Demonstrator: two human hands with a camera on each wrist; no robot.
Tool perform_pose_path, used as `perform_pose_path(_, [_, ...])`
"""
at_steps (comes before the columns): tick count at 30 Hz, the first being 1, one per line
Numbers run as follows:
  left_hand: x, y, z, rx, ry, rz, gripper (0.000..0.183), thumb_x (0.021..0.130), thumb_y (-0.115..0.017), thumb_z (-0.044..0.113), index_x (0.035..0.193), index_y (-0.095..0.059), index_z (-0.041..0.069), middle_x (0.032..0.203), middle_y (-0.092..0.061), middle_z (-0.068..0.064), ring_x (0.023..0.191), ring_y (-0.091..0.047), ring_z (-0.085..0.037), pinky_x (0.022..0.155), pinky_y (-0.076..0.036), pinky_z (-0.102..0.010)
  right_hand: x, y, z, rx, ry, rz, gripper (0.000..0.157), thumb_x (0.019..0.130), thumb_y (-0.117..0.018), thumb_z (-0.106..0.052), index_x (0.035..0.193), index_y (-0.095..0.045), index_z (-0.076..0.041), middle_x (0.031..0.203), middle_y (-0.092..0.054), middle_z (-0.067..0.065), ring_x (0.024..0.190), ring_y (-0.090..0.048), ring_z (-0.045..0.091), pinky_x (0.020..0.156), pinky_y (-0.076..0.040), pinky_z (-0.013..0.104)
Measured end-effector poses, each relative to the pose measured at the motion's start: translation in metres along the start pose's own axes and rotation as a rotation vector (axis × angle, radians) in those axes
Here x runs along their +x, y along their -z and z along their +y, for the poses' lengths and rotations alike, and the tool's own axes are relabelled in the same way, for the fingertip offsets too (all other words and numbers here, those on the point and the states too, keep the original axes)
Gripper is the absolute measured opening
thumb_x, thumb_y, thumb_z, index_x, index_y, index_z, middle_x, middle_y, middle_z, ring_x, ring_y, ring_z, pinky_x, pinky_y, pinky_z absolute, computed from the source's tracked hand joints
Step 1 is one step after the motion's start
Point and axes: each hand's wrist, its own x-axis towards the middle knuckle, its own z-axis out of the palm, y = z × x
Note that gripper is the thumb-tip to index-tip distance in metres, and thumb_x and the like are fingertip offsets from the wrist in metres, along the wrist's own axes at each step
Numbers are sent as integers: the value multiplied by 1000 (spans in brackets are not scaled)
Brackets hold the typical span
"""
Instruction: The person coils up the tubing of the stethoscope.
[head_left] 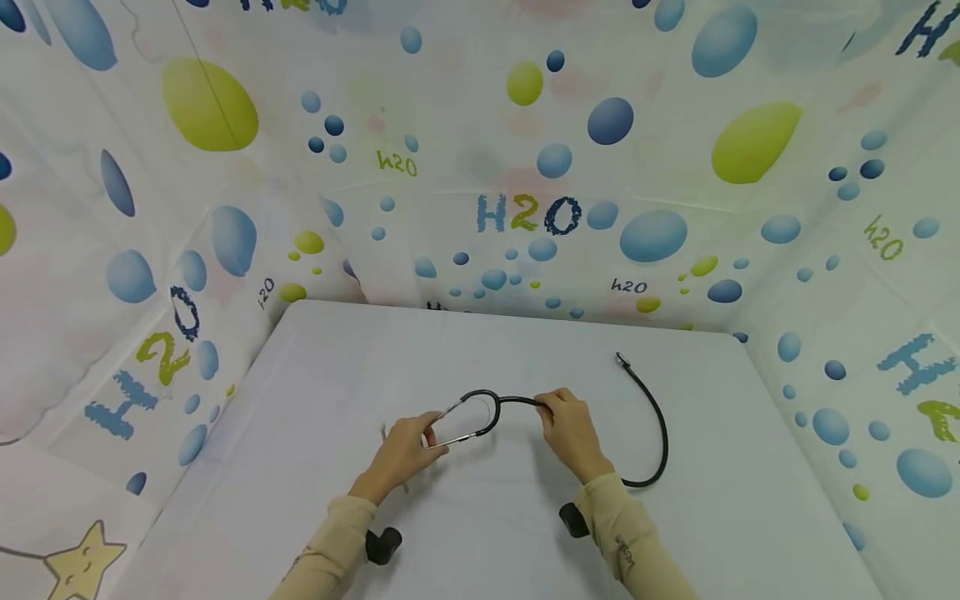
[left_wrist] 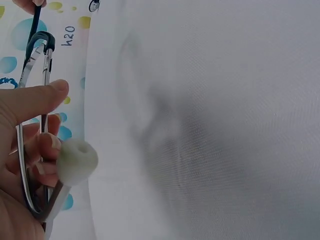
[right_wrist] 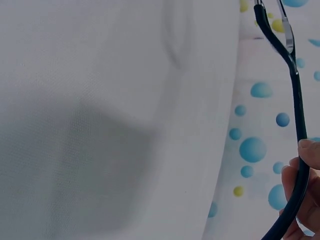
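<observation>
A stethoscope [head_left: 517, 400] with black tubing is held above the white table by both hands. My left hand [head_left: 402, 452] grips its metal ear tubes [left_wrist: 21, 150], with the fingers curled among them in the left wrist view. A pale ear tip [left_wrist: 77, 162] sticks out beside those fingers. Farther along, my right hand [head_left: 572, 432] pinches the black tube [right_wrist: 299, 115] below the Y-shaped fork. The rest of the tube [head_left: 663, 433] curves over the table to the right, ending in a small metal piece [head_left: 622, 360]. My right forearm hides part of that tube.
The white table [head_left: 337, 358] is enclosed at the back and sides by a hanging sheet [head_left: 465, 100] printed with blue and green drops. Dark wrist-worn devices [head_left: 384, 546] show at both sleeves.
</observation>
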Motion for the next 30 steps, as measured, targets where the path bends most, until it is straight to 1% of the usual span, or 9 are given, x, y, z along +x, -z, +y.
perform_pose_path(3, [-1, 1, 2, -40, -17, 23, 50, 72, -80, 8, 117, -61, -5, 66, -56, 6, 48, -39, 0, 47, -36, -19, 0, 1, 1, 3, -3, -7, 10, 79, -71, 3, 89, -71, 0, 82, -65, 12, 69, -63, 25, 62, -51, 38])
perform_pose_path(6, [-2, 2, 3, -70, -58, 55, 50, 72, -80, 9, 116, -62, -5, 66, -56, 6, 48, -39, 1, 45, -36, -19, 0, 2, 2, 0, -10, -22, 9, 79, -71, 3, 88, -71, 0, 80, -66, 12, 69, -64, 24, 62, -52, 37])
perform_pose_path(10, [-2, 2, 4, -90, -123, 109, 50, 71, -81, 10, 115, -62, -6, 66, -56, 5, 50, -41, 1, 46, -38, -18, -1, 1, 4, -1, -14, -42, 10, 79, -71, 3, 88, -72, 1, 78, -67, 12, 69, -64, 23, 61, -52, 35])
perform_pose_path(13, [-1, 2, 5, -94, -163, 152, 51, 70, -82, 11, 114, -63, -7, 66, -57, 4, 51, -43, 1, 47, -40, -18, -2, 0, 3, 20, -27, -60, 10, 79, -70, 4, 89, -72, 2, 78, -68, 12, 68, -64, 23, 60, -52, 32])
perform_pose_path(16, [1, 1, 5, -99, -203, 197, 52, 69, -83, 11, 114, -64, -7, 65, -57, 3, 51, -43, 1, 47, -41, -18, -4, -1, 0, 47, -53, -103, 11, 81, -69, 4, 91, -72, 3, 80, -68, 13, 70, -64, 23, 61, -52, 32])
perform_pose_path(20, [3, 0, 7, -114, -232, 244, 52, 68, -83, 10, 113, -64, -9, 64, -57, 1, 50, -40, 1, 45, -39, -17, -9, -3, -7, 84, -87, -188, 16, 82, -68, 1, 97, -70, 5, 85, -68, 15, 74, -64, 23, 63, -52, 32])
perform_pose_path(22, [4, 0, 8, -120, -240, 260, 51, 68, -83, 9, 112, -64, -9, 64, -58, 0, 50, -39, 1, 45, -37, -16, -12, -4, -10, 97, -96, -224, 19, 81, -69, 1, 100, -69, 6, 86, -67, 15, 75, -64, 22, 63, -52, 30])
perform_pose_path(25, [6, 2, 10, -137, -248, 272, 49, 67, -83, 8, 109, -65, -10, 64, -59, -1, 49, -38, 2, 44, -36, -15, -15, -4, -14, 113, -92, -248, 22, 79, -70, 3, 100, -68, 8, 85, -67, 15, 73, -63, 22, 62, -51, 30])
perform_pose_path(30, [9, 6, 14, -149, -248, 253, 45, 69, -82, 8, 108, -66, -8, 64, -61, -1, 48, -36, 3, 43, -35, -15, -16, -3, -14, 91, -72, -235, 20, 78, -69, 7, 97, -68, 8, 82, -66, 15, 71, -63, 23, 61, -51, 30])
